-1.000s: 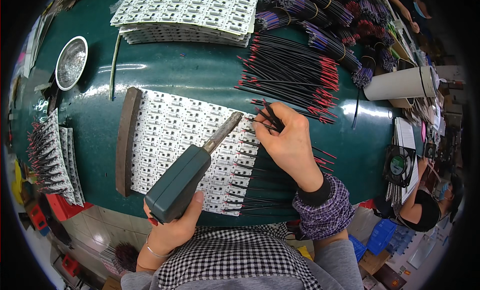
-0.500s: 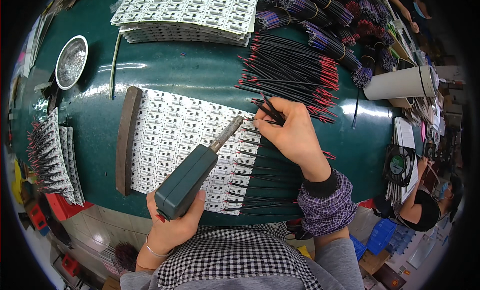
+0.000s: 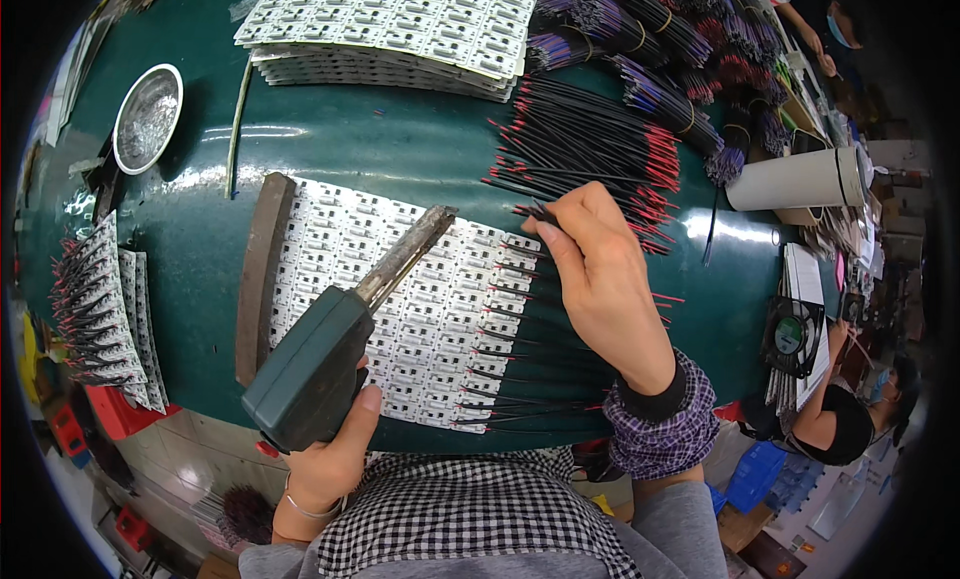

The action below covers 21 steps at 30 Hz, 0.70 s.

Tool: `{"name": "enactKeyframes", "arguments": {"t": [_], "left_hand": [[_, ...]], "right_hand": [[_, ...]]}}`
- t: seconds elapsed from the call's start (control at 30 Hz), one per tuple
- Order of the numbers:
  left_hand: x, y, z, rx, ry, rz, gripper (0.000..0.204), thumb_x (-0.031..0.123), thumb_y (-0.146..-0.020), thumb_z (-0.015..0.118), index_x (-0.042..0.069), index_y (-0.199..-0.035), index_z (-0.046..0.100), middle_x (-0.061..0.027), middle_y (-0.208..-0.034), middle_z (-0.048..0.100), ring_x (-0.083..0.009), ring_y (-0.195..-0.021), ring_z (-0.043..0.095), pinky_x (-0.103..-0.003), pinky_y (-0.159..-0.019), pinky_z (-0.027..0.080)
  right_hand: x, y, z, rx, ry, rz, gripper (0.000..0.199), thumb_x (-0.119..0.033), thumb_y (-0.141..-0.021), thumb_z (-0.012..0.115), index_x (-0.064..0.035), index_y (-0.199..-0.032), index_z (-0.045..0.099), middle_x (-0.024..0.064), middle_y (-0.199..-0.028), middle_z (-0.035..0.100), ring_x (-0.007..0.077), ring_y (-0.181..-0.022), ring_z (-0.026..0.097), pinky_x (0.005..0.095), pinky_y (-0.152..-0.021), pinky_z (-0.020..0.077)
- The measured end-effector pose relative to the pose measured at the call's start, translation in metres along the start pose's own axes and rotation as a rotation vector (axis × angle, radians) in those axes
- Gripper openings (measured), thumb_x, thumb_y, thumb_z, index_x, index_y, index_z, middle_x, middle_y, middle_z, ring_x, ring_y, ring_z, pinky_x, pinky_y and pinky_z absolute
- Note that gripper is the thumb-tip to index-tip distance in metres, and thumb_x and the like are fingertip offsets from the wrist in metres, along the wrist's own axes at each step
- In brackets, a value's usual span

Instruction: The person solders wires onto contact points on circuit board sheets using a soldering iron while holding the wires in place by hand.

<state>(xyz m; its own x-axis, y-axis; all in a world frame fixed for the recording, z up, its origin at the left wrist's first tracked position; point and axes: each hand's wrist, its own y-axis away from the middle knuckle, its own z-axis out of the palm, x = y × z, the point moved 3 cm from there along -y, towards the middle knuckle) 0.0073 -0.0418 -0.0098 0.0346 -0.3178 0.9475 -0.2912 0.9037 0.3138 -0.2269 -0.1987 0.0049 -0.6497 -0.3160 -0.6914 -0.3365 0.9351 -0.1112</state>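
Over a green surface (image 3: pixel 195 279) edged by tiled floor (image 3: pixel 190 459), the left hand (image 3: pixel 338 454) is gripping a soldering gun (image 3: pixel 308 371), the right hand (image 3: pixel 612 279) pinching wires (image 3: pixel 534 211); open room is separating brown bar (image 3: pixel 263 289) from wired boards (image 3: pixel 128 319).

Gun (image 3: pixel 312 364): matt plastic — gripped in the left hand (image 3: pixel 335 457)
Barrel (image 3: pixel 405 257): rough metal, ahead of the grip
Table (image 3: pixel 200 279): glossy, smooth — beyond it

Well right of the right fingers (image 3: pixel 582 213) are a white cylinder (image 3: pixel 790 183) and a black fan (image 3: pixel 793 333). Below and right of them, past the worktop (image 3: pixel 195 299), sits a blue crate (image 3: pixel 754 473).
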Motion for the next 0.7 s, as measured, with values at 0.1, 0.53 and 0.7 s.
{"name": "enactKeyframes", "arguments": {"t": [0.1,0.53,0.7], "left_hand": [[-0.001,-0.001,-0.003,0.016,0.017,-0.031,0.045,-0.001,-0.086,0.073,-0.005,-0.128,0.058,-0.0142,-0.118,0.067,-0.0197,-0.108,0.064,-0.031,-0.093,0.05],[-0.014,-0.009,-0.008,-0.038,-0.147,0.123,0.042,-0.007,-0.082,0.071,-0.003,-0.123,0.062,-0.0095,-0.108,0.068,-0.0085,-0.068,0.058,-0.023,-0.056,0.047],[-0.015,-0.012,-0.006,-0.124,-0.199,0.181,0.041,-0.004,-0.084,0.073,-0.002,-0.123,0.063,-0.0076,-0.109,0.068,-0.0093,-0.081,0.062,-0.023,-0.065,0.051]], "right_hand": [[-0.006,-0.006,0.011,0.033,-0.191,0.013,0.015,0.001,-0.089,0.062,0.0057,-0.103,0.066,0.0159,-0.088,0.059,0.0325,-0.077,0.059,0.0392,-0.071,0.0467],[0.006,-0.013,0.043,-0.064,-0.167,0.219,0.009,-0.003,-0.083,0.065,0.0054,-0.087,0.066,0.0056,-0.075,0.064,0.0069,-0.068,0.057,0.0227,-0.059,0.045],[0.008,-0.013,0.044,-0.041,-0.167,0.186,0.009,-0.003,-0.083,0.065,0.0055,-0.087,0.067,0.0062,-0.076,0.064,0.0072,-0.067,0.057,0.0226,-0.057,0.0444]]}}
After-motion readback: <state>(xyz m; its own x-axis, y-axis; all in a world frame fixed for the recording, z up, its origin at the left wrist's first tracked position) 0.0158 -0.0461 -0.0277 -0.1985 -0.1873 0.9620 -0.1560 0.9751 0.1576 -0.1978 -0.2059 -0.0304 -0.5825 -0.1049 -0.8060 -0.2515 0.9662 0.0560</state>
